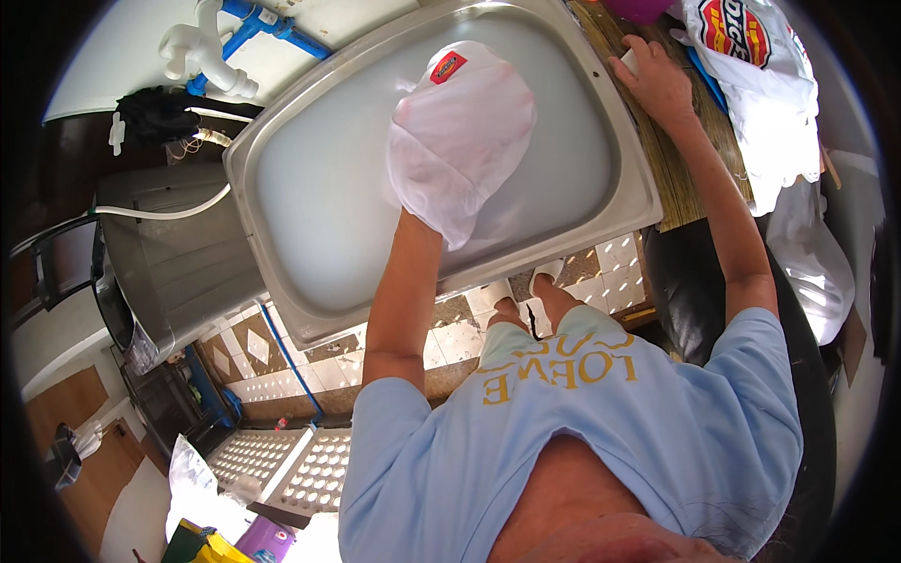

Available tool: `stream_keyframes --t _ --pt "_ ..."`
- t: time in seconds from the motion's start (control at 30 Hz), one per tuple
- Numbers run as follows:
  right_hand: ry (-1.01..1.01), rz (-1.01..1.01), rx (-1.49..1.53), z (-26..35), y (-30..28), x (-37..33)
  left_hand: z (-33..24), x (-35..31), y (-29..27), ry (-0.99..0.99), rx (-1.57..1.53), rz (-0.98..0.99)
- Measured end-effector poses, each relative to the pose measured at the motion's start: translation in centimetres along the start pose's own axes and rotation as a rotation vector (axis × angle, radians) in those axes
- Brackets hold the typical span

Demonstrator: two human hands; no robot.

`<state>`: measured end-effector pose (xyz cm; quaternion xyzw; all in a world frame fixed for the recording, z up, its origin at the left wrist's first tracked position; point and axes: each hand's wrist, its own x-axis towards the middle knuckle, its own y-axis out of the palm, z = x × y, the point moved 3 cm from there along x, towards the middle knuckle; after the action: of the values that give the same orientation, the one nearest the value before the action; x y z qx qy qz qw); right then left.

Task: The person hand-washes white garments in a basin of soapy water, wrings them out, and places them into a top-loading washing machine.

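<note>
A wet white garment point(474, 131) with a small red label patch is pulled over my left hand, above the basin. Only my left forearm point(404, 281) shows; the fingers are hidden inside the cloth. Cloudy, pale water point(319, 159) fills the rectangular metal basin point(648, 192) beneath it. To the right, my right hand point(662, 84) rests at the edge of a wooden counter point(690, 188). Its fingers are curled on a small white block point(630, 62), mostly covered by the hand.
White clothing point(765, 113) with a printed emblem is piled on the counter's right side, near a purple container point(640, 9). White and blue pipes point(253, 33) run behind the basin. A grey washing machine point(178, 253) stands left, with a pale hose point(164, 214) across it.
</note>
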<state>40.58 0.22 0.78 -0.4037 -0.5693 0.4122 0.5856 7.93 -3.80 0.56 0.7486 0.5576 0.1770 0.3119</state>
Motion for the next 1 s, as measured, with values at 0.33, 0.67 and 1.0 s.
stream_keyframes --t 0.33,0.67,1.0 --pt "0.585 0.551 2.311 1.4 0.2 2.6 -1.1 0.1 -0.6 0.027 0.045 -0.045" --pt "1.118 0.463 2.128 13.5 8.8 2.1 -1.8 0.1 -1.1 0.084 0.248 -0.084" --pt "-0.108 0.137 1.254 24.9 -0.3 0.9 -1.9 0.2 -0.2 0.299 0.905 -0.083"
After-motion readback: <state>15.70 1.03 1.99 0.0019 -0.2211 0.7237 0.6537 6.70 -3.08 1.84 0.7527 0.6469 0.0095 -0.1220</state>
